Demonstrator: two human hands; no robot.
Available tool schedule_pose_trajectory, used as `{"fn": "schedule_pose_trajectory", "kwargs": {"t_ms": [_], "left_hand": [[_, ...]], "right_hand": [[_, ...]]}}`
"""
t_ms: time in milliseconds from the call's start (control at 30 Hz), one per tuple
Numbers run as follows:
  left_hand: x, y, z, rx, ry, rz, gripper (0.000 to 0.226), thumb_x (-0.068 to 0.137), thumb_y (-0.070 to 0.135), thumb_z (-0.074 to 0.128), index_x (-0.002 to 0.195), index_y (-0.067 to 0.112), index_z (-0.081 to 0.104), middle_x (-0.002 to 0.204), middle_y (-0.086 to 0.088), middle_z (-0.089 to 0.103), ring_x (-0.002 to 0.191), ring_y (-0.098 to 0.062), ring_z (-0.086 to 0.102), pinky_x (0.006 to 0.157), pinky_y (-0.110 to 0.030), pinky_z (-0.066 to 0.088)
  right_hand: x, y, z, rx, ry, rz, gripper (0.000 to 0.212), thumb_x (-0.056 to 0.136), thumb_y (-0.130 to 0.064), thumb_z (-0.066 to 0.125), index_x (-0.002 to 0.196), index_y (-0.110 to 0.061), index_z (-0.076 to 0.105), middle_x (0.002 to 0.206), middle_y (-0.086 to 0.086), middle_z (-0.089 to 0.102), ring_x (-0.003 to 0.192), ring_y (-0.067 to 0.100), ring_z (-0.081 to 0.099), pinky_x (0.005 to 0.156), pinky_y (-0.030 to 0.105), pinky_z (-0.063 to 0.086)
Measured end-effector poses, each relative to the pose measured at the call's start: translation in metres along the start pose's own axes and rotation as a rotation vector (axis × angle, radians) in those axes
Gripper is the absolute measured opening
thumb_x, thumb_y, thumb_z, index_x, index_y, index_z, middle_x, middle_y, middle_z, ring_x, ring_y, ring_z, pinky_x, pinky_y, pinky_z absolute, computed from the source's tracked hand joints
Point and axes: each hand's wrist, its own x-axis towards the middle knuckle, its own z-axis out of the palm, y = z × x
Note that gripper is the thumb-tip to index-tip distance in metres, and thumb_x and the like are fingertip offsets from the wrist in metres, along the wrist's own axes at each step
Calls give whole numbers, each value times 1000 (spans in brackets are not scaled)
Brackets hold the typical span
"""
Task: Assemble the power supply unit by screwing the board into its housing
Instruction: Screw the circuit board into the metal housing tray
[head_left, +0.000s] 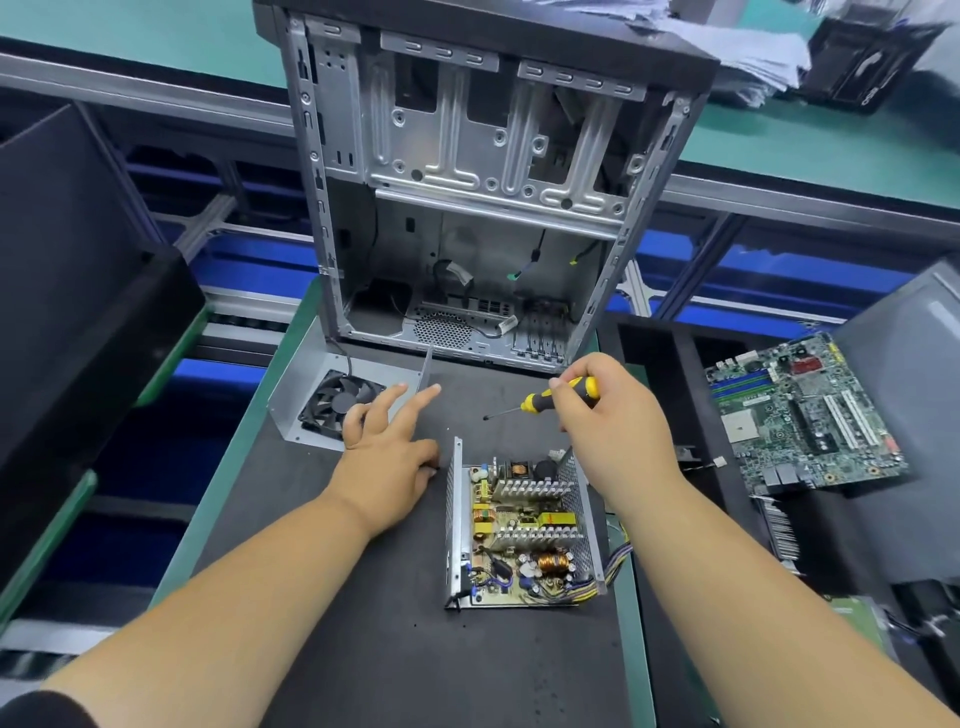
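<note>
The power supply board (524, 535), with heat sinks and copper coils, lies inside its open metal housing (456, 525) on the black mat. My right hand (613, 431) grips a yellow-and-black screwdriver (558, 397) above the housing's far end, its tip pointing left over the mat. My left hand (387, 452) hovers to the left of the housing with fingers spread. The housing's lid with a black fan (337, 402) lies farther left, behind my left hand.
An open computer case (483, 182) stands upright at the back of the mat (363, 597). A green motherboard (800, 415) lies to the right on a dark surface. Black bins and blue racks sit on the left.
</note>
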Motion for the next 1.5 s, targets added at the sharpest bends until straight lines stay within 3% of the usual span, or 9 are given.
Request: {"fn": "schedule_pose_trajectory", "kwargs": {"t_ms": [100, 200, 300, 367, 433, 567, 967, 1200, 1500], "left_hand": [[-2, 4, -10, -129, 67, -43, 17, 73, 23, 81, 73, 27, 64, 148, -1, 43, 134, -35, 32, 103, -52, 21], [3, 5, -27, -361, 209, -162, 15, 78, 15, 75, 77, 25, 63, 127, 5, 55, 119, -25, 43, 99, -42, 31], [12, 7, -49, -877, 202, -469, 15, 86, 15, 67, 78, 27, 63, 97, 12, 66, 92, -8, 57, 86, -27, 44], [20, 10, -60, -1177, 199, -669, 12, 89, 16, 65, 80, 24, 65, 82, 9, 69, 76, -7, 61, 72, -23, 45], [25, 14, -68, -1432, 209, -754, 12, 90, 11, 63, 80, 17, 63, 74, 5, 69, 69, -8, 61, 64, -20, 45], [25, 29, -80, -1843, 174, -786, 11, 94, 6, 56, 89, 15, 60, 75, 3, 71, 63, -5, 63, 63, -19, 52], [8, 102, -96, -1995, -76, -674, 10, 92, 11, 58, 94, 11, 69, 74, 3, 67, 63, -6, 63, 60, -20, 55], [-7, 133, -102, -1965, -92, -651, 11, 95, 9, 56, 95, 11, 67, 75, 3, 68, 65, -6, 64, 62, -19, 56], [-36, 171, -102, -1801, -64, -631, 12, 94, 3, 56, 91, 10, 65, 75, 1, 70, 66, -5, 66, 60, -15, 54]], "right_hand": [[-1, -1, -5, 40, -2, 0, 11, 93, -41, 52, 83, -36, 51, 73, -16, 63, 61, 19, 57, 50, 40, 50], [-3, -3, -13, 80, 8, -14, 11, 93, -39, 53, 83, -34, 53, 71, -5, 62, 60, 18, 56, 51, 42, 50], [-4, -7, -22, 170, 6, -15, 10, 93, -36, 55, 83, -33, 56, 70, 0, 64, 54, 8, 53, 55, 37, 48], [-6, -9, -27, 281, 14, -4, 11, 93, -33, 56, 82, -32, 58, 70, -1, 66, 55, 2, 56, 61, 37, 49], [-9, -12, -34, 384, 13, 2, 11, 93, -31, 57, 83, -31, 60, 67, -1, 67, 54, 3, 56, 61, 34, 50], [-18, -13, -47, 566, 12, 5, 11, 92, -30, 58, 81, -31, 61, 61, 0, 64, 52, 9, 51, 50, 18, 45], [-57, 1, -86, 597, 30, -51, 9, 90, -31, 57, 83, -29, 62, 62, 0, 65, 58, 13, 56, 53, 23, 47], [-84, 13, -110, 574, 66, -55, 12, 95, -20, 58, 84, -22, 61, 60, -1, 63, 54, 8, 53, 50, 18, 45], [-119, 36, -131, 561, 43, -17, 10, 96, -22, 58, 86, -22, 59, 62, -3, 64, 51, 5, 52, 51, 14, 45]]}}
